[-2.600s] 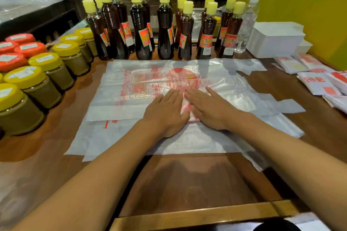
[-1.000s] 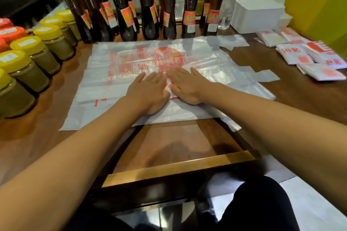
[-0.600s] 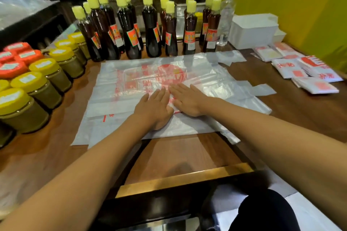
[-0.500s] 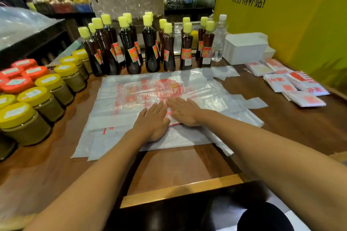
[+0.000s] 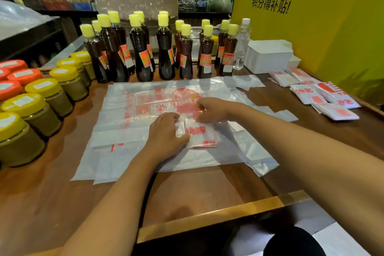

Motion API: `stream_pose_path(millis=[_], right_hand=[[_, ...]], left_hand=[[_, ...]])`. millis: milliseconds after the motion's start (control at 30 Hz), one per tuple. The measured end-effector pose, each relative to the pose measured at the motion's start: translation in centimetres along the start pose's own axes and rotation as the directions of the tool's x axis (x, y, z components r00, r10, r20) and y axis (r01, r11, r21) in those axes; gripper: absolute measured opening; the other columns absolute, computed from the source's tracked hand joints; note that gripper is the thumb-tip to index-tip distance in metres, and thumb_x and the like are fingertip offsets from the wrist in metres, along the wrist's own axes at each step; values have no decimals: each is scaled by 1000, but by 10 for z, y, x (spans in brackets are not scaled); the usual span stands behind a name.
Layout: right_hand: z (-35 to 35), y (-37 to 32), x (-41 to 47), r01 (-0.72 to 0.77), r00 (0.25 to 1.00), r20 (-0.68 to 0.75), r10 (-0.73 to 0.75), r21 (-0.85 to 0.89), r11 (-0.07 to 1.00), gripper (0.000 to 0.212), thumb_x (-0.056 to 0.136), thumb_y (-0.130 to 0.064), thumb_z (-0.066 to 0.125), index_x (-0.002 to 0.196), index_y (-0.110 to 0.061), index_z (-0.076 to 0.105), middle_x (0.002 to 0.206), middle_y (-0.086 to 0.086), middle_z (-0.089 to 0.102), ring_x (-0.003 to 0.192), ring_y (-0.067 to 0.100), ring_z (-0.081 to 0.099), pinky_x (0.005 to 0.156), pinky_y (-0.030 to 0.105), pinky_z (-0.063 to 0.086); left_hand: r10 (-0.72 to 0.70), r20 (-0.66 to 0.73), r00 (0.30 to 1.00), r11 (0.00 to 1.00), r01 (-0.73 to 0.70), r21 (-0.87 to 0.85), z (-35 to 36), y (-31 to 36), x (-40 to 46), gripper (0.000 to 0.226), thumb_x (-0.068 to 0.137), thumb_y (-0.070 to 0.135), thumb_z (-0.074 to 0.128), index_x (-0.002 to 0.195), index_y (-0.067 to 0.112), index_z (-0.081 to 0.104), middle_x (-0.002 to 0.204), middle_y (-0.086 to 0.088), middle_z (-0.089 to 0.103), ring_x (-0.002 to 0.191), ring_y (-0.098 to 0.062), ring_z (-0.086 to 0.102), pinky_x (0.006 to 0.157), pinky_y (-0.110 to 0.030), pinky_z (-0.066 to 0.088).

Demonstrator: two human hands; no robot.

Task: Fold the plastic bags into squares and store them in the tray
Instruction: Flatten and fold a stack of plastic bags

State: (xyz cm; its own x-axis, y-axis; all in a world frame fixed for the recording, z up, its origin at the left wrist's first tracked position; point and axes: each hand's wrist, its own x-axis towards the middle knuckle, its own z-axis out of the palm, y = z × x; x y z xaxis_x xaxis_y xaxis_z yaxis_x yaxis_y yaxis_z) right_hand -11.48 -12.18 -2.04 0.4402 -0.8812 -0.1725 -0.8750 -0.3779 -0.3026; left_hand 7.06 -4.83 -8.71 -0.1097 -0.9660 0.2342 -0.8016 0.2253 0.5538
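A small folded plastic bag (image 5: 202, 135) with red print lies on a stack of flat clear bags (image 5: 124, 131) in the middle of the wooden counter. My left hand (image 5: 165, 134) holds its left edge, fingers curled and thumb along the lower corner. My right hand (image 5: 211, 110) pinches the bag's far edge with curled fingers. The white tray (image 5: 268, 56) stands at the back right by the yellow wall. Several folded bag squares (image 5: 324, 97) lie on the counter in front of it.
Dark sauce bottles with yellow caps (image 5: 145, 52) line the back of the counter. Jars with yellow and orange lids (image 5: 35, 110) crowd the left side. A clear water bottle (image 5: 242, 43) stands beside the tray. The counter's brass-edged front rim (image 5: 207, 216) is near me.
Both hands were pressing flat, side by side, on the bag. Now their fingers have curled and they hold the small folded bag by its edges; the right hand has lifted further back.
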Motion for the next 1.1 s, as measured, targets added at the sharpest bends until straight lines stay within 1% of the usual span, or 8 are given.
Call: stream_pose_path(millis=[133,200,300,467,600,733,933,1100], right_hand=[[1,-6,-12,166,954,-287,-81,286,944,12,93,-17,69,96,-20,57,91,-9,57,83,9,54,68,22,41],[2,-12,-19,253,911,-408,-59,441,861,14,91,-13,71,101,-17,61,96,-9,60,84,1,56,71,16,43],[7,-20,-27,301,902,-432,19,657,692,18,90,-10,73,105,-14,65,101,-1,65,81,-2,61,67,15,49],[29,-25,-44,234,891,-367,266,875,425,4,95,-14,67,98,-15,65,94,8,72,78,16,70,67,29,57],[50,-25,-60,261,827,-460,324,824,502,18,99,-14,62,99,3,68,94,19,73,84,29,73,72,38,63],[34,4,-71,188,777,-512,366,744,642,24,99,-19,61,94,2,68,90,28,67,81,44,65,75,56,55],[-9,108,-127,-197,740,-429,517,597,778,27,104,-23,53,129,-19,60,126,0,65,107,15,62,91,38,55],[3,167,-161,-407,678,-468,567,403,819,28,103,-25,51,128,-17,60,132,5,62,115,22,57,97,39,46]], left_hand=[[-32,-36,999,957,20,-289,-6,6,0,55,90,44,71,134,23,46,124,11,59,116,-15,55,97,-38,44],[-52,-2,999,827,42,-561,-12,16,-3,41,95,37,68,131,25,51,113,7,68,101,-14,68,76,-31,55],[-18,-91,996,785,-42,-618,-18,25,-5,18,97,24,66,114,17,67,93,6,73,82,-5,70,64,-16,50],[-107,-199,974,768,-47,-639,-16,28,-6,24,94,22,71,114,10,68,93,2,72,81,-5,68,62,-15,51],[-11,-209,978,821,-111,-560,-9,31,-9,25,96,27,68,119,17,66,102,1,71,93,-17,69,78,-40,58],[19,-139,990,822,-95,-561,-6,31,-12,33,98,26,65,129,23,56,97,6,73,82,-9,69,67,-21,52],[95,-53,994,954,-106,-279,3,43,-14,43,102,20,55,143,23,43,111,12,66,98,-12,63,86,-30,52],[309,51,950,951,-308,-39,39,124,-4,54,101,31,56,150,20,37,139,4,57,127,-22,52,106,-39,42]])
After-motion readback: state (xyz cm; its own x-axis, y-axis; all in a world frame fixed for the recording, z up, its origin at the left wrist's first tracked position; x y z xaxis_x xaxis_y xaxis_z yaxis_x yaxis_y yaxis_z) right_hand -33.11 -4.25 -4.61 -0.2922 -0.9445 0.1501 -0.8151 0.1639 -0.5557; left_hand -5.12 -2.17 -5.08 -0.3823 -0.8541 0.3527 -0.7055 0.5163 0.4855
